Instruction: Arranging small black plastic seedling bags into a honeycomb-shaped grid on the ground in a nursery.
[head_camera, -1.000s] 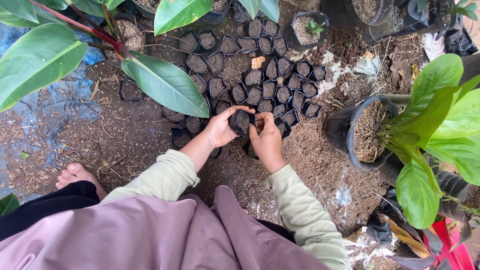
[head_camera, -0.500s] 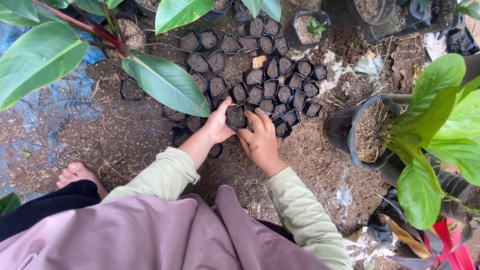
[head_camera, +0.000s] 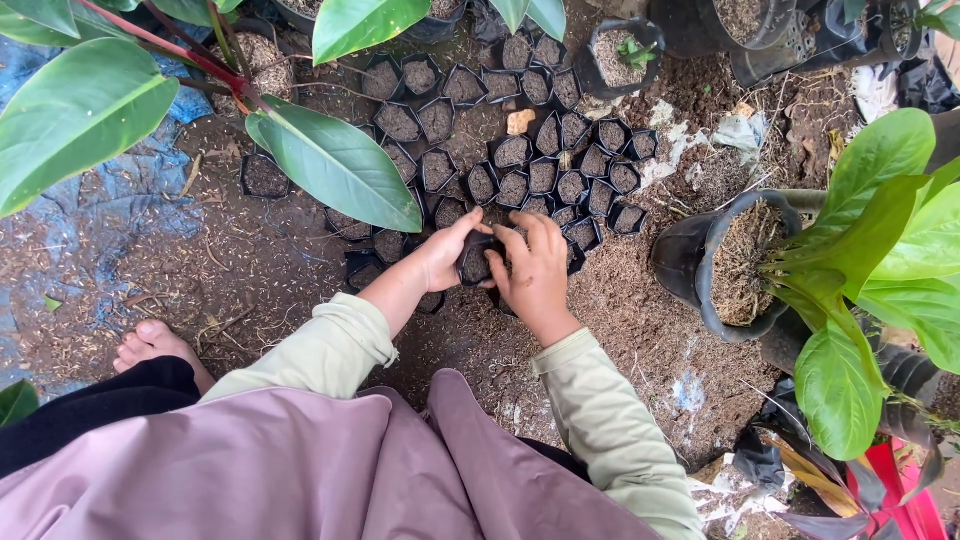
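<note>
Head view, left hand (head_camera: 443, 262) and right hand (head_camera: 538, 272) both in a closed grip on a small black soil-filled bag (head_camera: 475, 260), just below the cluster of filled bags (head_camera: 530, 165), large black pot (head_camera: 722, 265) well right of it

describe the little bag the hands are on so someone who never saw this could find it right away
Start at the cluster of small black soil-filled bags on the ground. At its near edge, one small black bag sits between the left hand and right hand. It alone is touched by fingers.

No packages, labels, signs or screens.
</note>
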